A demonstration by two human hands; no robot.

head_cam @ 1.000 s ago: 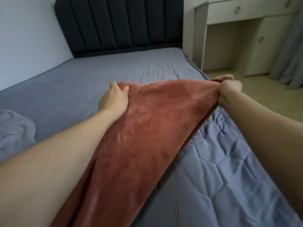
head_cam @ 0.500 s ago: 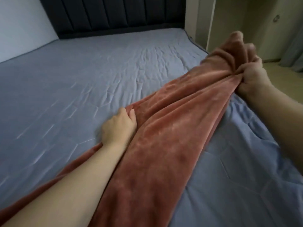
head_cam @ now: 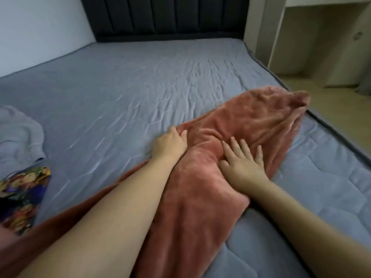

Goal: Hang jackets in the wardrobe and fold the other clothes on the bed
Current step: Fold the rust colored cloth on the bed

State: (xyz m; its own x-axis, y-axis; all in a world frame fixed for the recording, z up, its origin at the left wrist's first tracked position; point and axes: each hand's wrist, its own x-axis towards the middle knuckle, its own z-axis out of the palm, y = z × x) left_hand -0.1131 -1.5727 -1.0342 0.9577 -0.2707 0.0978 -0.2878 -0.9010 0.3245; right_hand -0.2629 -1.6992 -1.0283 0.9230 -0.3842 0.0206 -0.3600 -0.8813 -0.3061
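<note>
Two bare hands work on a long rust-red plush garment [head_cam: 202, 189] that lies stretched along the right half of the grey quilted bed [head_cam: 112, 101], running from the near edge toward the far right corner, where its end is bunched in soft folds close to the mattress edge. The left hand [head_cam: 168, 146] sits at the garment's left edge, its fingers [head_cam: 183, 135] curled and pinching the cloth there, the forearm lying over the fabric behind it. The right hand [head_cam: 242, 164] lies flat on top of the garment, fingers [head_cam: 244, 146] straight and spread, pressing the plush down, gripping nothing. At the left edge of the bed lies a crumpled pale grey garment [head_cam: 20, 135], and just in front of it a piece of cloth with a bright multicoloured print [head_cam: 22, 195], both well apart from the red one. A dark padded headboard [head_cam: 166, 17] stands at the far end, with pale cabinetry [head_cam: 301, 37] to its right beside the bed.
</note>
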